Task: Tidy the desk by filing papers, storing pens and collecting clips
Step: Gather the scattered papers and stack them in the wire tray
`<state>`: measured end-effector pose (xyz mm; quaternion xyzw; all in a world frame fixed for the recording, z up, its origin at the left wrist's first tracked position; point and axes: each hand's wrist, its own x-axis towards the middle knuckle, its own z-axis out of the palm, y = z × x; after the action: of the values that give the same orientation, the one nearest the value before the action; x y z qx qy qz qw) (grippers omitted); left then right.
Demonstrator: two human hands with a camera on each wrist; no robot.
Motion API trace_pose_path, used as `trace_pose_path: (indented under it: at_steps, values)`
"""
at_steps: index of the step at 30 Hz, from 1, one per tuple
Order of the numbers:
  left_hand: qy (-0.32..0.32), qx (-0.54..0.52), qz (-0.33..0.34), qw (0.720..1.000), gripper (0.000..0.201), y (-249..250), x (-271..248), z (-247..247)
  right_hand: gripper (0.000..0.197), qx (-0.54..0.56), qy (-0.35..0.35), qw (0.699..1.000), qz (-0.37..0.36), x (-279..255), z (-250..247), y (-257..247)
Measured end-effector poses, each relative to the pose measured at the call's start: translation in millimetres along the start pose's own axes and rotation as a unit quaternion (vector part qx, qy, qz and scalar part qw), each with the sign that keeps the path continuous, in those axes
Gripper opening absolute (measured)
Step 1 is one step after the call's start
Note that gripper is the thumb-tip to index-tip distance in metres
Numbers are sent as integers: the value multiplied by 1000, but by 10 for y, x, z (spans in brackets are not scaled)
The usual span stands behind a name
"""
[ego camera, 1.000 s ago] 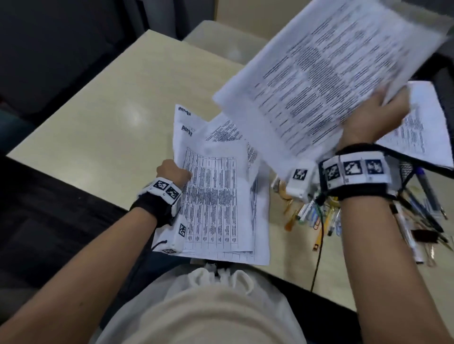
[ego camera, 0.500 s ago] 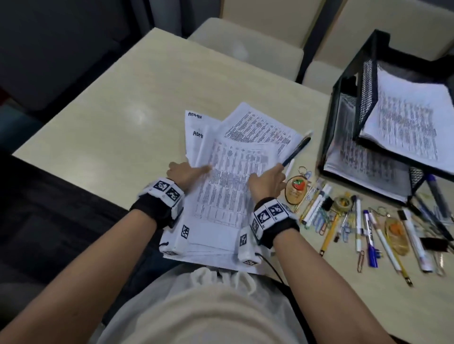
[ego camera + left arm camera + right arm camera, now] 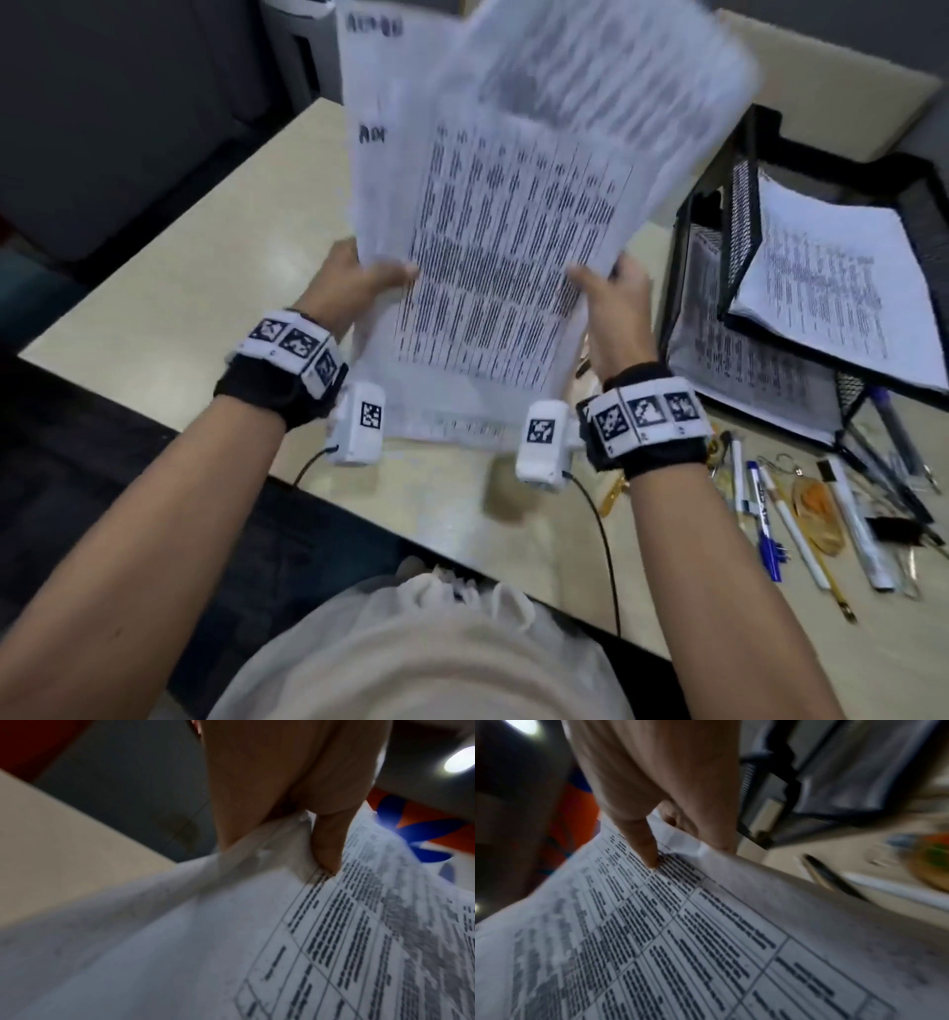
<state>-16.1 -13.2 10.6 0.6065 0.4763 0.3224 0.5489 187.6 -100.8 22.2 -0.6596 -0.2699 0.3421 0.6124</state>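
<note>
A loose stack of printed papers (image 3: pixel 513 216) is held up off the desk, its top tilted away from me and blurred. My left hand (image 3: pixel 354 277) grips its left edge, thumb on the front sheet. My right hand (image 3: pixel 611 298) grips the right edge the same way. In the left wrist view the thumb presses the crumpled paper edge (image 3: pixel 287 845). The right wrist view shows the thumb on the printed table of the papers (image 3: pixel 680 923). Pens and markers (image 3: pixel 770 514) lie scattered on the desk to the right, with clips among them.
A black mesh paper tray (image 3: pixel 744 205) with two tiers stands at the right, both tiers holding printed sheets (image 3: pixel 821 288). A black pen (image 3: pixel 834 878) lies on the desk beside the papers. Bare desk surface (image 3: pixel 205 257) extends to the left. Chairs stand beyond the far edge.
Both hands have taken hold of the paper stack's side edges and raised it off the desk, tilted upright. Before that, the right hand left a sheaf at the tray and came back.
</note>
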Motion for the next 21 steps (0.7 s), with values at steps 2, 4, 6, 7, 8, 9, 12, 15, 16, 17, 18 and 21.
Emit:
trace_pose_path:
  at_steps: [2, 4, 6, 7, 8, 9, 12, 15, 16, 17, 18, 21]
  values:
    - [41, -59, 77, 994, 16, 246, 88, -20, 34, 1, 16, 995, -96, -6, -18, -353]
    - [68, -100, 133, 984, 22, 433, 132, -31, 31, 21, 23, 987, -160, -41, -59, -589]
    - [74, -132, 167, 974, 40, 448, 154, -47, 31, 40, 13, 982, -184, -90, -118, -623]
    - [65, -149, 174, 971, 59, 403, 157, -61, 32, 45, 9, 983, -177, -122, -134, -572]
    - [58, -160, 169, 971, 75, 337, 140, -71, 34, 47, 11, 985, -165, -156, -152, -486]
    - [53, -168, 157, 972, 84, 266, 116, -70, 42, 51, 15, 987, -153, -194, -159, -395]
    - [21, -163, 115, 980, 82, 58, 98, -30, 60, 75, 20, 991, -106, -262, -159, -125]
    - [-14, -100, 88, 991, 40, -67, 120, 107, 61, 55, 16, 998, -40, -278, -75, 85]
    - [-11, -90, 80, 993, 29, -88, 130, 163, 54, 41, 21, 998, -31, -269, -40, 134]
    - [-3, -83, 77, 993, 26, -88, 133, 205, 47, 28, 33, 999, -30, -250, -13, 171]
    - [12, -83, 85, 993, 26, -72, 133, 227, 39, 18, 49, 998, -38, -228, 4, 179]
    - [48, -115, 113, 986, 20, 19, 138, 193, 35, 24, 91, 992, -78, -193, -20, 129]
